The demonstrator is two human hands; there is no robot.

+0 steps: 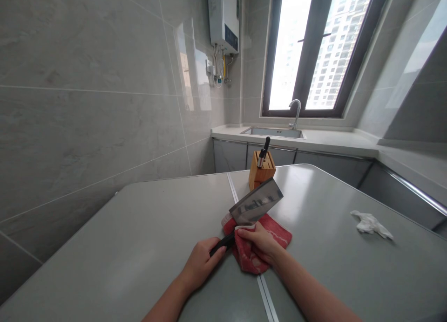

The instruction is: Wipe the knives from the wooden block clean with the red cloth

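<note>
My left hand [203, 261] is closed around the black handle of a cleaver [257, 202]. The broad metal blade tilts up to the right above the table, its far end in front of the knife block. My right hand [261, 242] grips a red cloth [275, 229] with pale markings, bunched by the base of the blade near the handle. Part of the cloth spreads beneath and to the right of my right hand. Just beyond the blade is a wooden knife block [256, 175] with black-handled tools in it.
A crumpled white tissue [370, 224] lies on the right of the pale table [157, 229]. A light strip [267, 298] runs across the tabletop. Behind it are a counter with a sink [274, 132] and faucet [296, 113]. A tiled wall [87, 126] borders the left.
</note>
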